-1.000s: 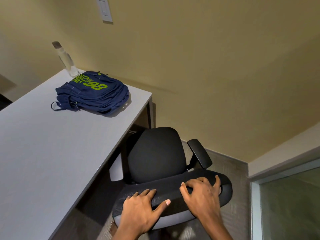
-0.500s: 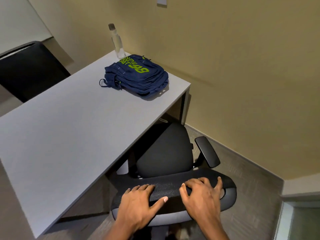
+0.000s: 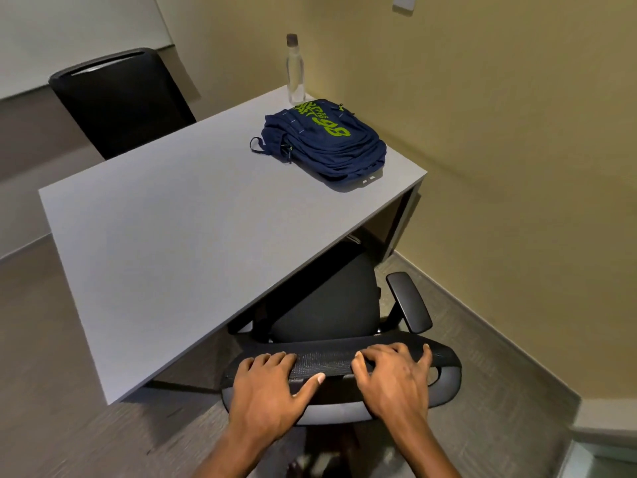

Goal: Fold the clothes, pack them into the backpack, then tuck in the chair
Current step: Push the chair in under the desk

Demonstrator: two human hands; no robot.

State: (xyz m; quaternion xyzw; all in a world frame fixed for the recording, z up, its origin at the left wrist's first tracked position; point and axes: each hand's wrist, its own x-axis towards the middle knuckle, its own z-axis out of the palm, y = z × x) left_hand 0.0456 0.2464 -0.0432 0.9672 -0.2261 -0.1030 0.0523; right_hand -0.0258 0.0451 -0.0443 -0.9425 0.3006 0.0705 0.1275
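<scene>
A black office chair (image 3: 327, 305) stands at the near edge of the grey table (image 3: 179, 243), its seat partly under the tabletop. My left hand (image 3: 269, 391) and my right hand (image 3: 393, 381) both grip the top of the chair's mesh backrest (image 3: 327, 360), fingers curled over the front and thumbs behind. A navy backpack (image 3: 327, 143) with green lettering lies closed on the far right part of the table. No loose clothes are in sight.
A clear bottle (image 3: 295, 72) stands behind the backpack at the table's far corner. Another black chair (image 3: 120, 101) sits across the table. The yellow wall (image 3: 517, 167) runs close along the right, with carpet between it and the chair's right armrest (image 3: 408, 301).
The view has swung left and pulled back, showing the whole table and the second chair. The chair seat has slid further under the table. Both hands keep their grip on the backrest.
</scene>
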